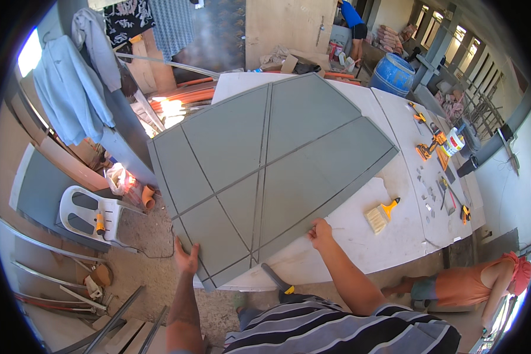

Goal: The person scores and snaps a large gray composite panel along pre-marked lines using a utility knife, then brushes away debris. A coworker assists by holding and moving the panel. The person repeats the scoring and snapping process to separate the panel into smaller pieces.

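Note:
A large grey-green panel with dark grooves across its face lies over a white-topped table. My left hand rests against the panel's near left edge, its thumb apart from the outstretched fingers. At the near right edge, my right hand is closed with the fingers curled on the panel's border. A wide paintbrush with pale bristles and a yellow handle lies on the table to the right of that hand. Close to my body, a black-and-yellow handled tool is at the table's near edge.
An orange cordless power tool, a white tub and several hand tools and scraps lie on the table's right part. A white plastic chair holds an orange tool at left. One person is low at right, another far back.

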The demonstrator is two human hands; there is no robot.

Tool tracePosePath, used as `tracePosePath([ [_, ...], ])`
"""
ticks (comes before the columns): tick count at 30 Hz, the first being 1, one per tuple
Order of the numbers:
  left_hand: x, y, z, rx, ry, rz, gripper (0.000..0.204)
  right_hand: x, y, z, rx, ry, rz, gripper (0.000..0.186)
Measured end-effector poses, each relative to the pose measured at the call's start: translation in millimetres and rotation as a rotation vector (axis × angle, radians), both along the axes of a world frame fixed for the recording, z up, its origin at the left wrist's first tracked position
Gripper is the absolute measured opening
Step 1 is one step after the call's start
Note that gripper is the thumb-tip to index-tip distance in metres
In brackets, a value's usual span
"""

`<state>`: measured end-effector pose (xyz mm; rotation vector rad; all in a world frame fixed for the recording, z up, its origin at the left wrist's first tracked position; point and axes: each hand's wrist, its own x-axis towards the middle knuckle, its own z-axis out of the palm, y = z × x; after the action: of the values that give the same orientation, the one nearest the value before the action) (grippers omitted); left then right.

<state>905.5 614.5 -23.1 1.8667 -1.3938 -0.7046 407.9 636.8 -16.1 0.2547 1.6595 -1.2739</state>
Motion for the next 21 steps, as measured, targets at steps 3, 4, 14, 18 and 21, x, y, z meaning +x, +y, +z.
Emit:
tracePosePath([
  [3, -20.0, -12.1, -3.7, 0.018, 0.055, -0.044, 0.097, -36.4, 9.8, -26.7, -0.276, -0.032, 0.030, 0.013],
  [4, -22.7, -12.3, 0.8, 0.043, 0.083, -0.052, 0.097, -40.4, 6.0, -25.3, -0.274, -0.054, 0.005, 0.014],
  [14, -2.2, 0.6, 21.4, 0.069, 0.138, 0.062, 0.065, -117.8, -1.1, -19.3, -0.257, 0.169, -0.087, 0.028],
  [18, -75.2, -54.9, 6.9, 0.014, 0.328, -0.081, 0.059, -389.3, 38.7, -44.9, -0.035, 0.958, 0.075, 0.024],
  [21, -0.7, -2.0, 13.5, 0.049, 0.114, 0.096, 0.056, -340.7, -6.5, -29.5, -0.043, 0.710, -0.172, 0.035],
])
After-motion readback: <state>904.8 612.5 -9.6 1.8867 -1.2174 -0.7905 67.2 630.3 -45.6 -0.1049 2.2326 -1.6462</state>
